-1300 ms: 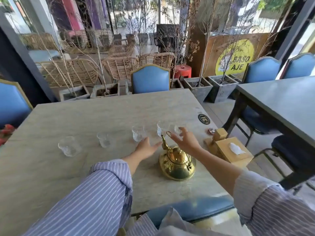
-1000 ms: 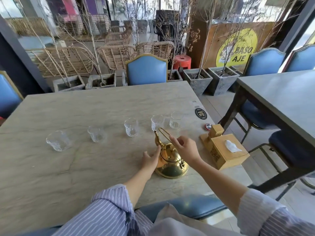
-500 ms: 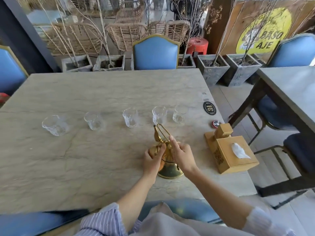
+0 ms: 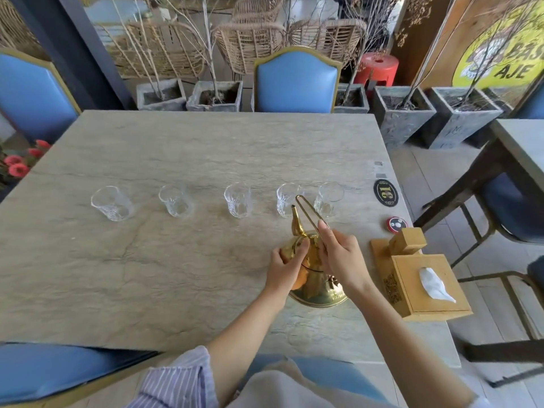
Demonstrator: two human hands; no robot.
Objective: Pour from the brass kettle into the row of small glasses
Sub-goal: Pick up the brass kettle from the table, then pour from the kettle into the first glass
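Both grips are on the brass kettle: the left hand is cupped against the kettle's left flank, fingers wrapped over the rounded body just under the spout, while the right hand pinches the thin wire handle between thumb and fingers at its near end. That handle stands raised, slanting up and away from the person. The kettle's base rests on the tabletop, near the right front part of the stone-look surface, with the spout pointing away toward the glasses.

5 small clear glasses stand upright in a row across the middle of the tabletop, well apart from each other: the first glass at far left, the second glass, the third glass, the fourth glass and the fifth glass. The kettle's spout tip and handle loop overlap the fourth and fifth glasses in this view; whether they touch cannot be told. All 5 look empty.

Right of the kettle sits a wooden tissue box with a white tissue poking out. Beyond it lie a round red button and a dark oval number tag. Striped sleeves show at the bottom edge.
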